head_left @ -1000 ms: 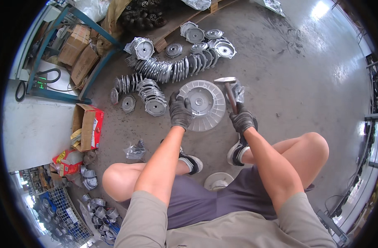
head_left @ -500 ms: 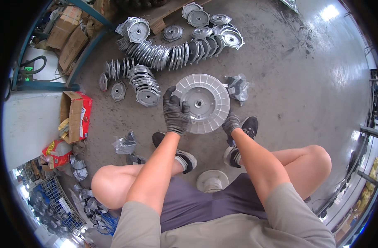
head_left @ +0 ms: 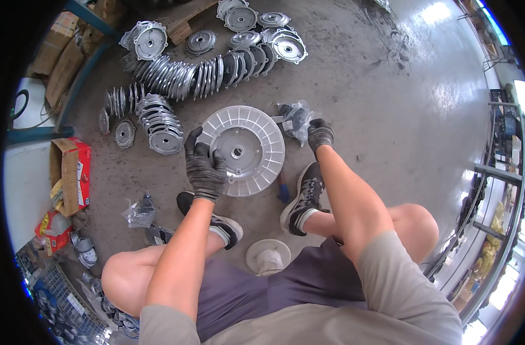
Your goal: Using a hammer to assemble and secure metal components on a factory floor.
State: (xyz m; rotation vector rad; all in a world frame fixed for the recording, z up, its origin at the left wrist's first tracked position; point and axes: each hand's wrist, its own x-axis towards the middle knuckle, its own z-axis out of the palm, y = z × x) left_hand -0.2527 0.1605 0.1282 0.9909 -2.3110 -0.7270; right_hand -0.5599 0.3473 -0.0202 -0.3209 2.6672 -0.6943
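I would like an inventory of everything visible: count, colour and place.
Ribbed disc: one, silver, centre
Metal covers: many, silver, upper left
Plastic bags: at least two, clear, floor
Handle: one, blue, beside disc
Cardboard boxes: several, brown, left
Package: one, red, lower left
Wire basket: one, grey, lower left
Shelf frame: one, blue, upper left
Flanged piece: one, white, lower centre
Shoes: two, black and white, below disc
Left hand: one, grey glove, at disc
Right hand: one, grey glove, near bag

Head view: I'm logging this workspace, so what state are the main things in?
Ribbed disc: ribbed face toward the camera
Left hand: gloved, at the disc's left edge
Clear plastic bag: crumpled, dark contents
Right hand: gloved, fingers curled, by the bag, contact unclear
Curved row of metal covers: mostly on edge, packed close
Cardboard box: open
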